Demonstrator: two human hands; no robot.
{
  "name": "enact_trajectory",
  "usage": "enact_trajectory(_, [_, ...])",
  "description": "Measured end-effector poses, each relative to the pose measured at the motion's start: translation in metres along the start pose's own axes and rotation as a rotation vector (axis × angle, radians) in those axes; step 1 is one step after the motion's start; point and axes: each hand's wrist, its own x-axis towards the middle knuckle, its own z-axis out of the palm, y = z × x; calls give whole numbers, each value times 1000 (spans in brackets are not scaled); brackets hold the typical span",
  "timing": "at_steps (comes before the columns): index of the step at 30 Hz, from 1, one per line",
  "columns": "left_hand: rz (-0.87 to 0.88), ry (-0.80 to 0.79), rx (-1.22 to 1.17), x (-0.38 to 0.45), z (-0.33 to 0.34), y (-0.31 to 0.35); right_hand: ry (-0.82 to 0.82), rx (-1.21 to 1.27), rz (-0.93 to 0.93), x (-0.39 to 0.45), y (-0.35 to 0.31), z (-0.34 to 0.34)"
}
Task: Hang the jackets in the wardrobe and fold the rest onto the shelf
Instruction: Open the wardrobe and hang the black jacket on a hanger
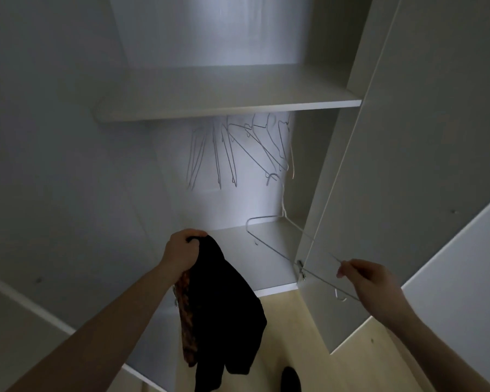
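A dim white wardrobe (142,171) stands open, its shelf (227,106) running across at twelve o'clock and its right door (408,165) swung out toward two o'clock. Under the shelf a bunch of bare wire hangers (238,148) hangs at slanted angles. Pale wood floor (289,335) shows at six o'clock.

The left hand (181,250) is clenched round the top of a black jacket (227,306), which hangs at six o'clock in front of the wardrobe's floor panel, long axis vertical, bunched end up and loose end pointing down. A brown patterned lining or second fabric shows along its left edge; which one, I cannot tell.

The right hand (374,287), at four o'clock, pinches a wire hanger (277,244) between fingertips; its long bar runs from four o'clock up toward eleven, hook toward the back.

No writing is readable.
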Motion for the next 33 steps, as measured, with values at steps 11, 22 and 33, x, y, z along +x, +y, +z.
enact_trajectory(11, [-108,32,-127,4,-16,-11,-15,87,-225,-30,-41,-34])
enact_trajectory(22, [22,-42,25,15,-38,12,-158,69,-259,-3,-22,-33])
enact_trajectory(33, [217,-179,206,8,-61,55,-337,188,-350,36,-56,-25])
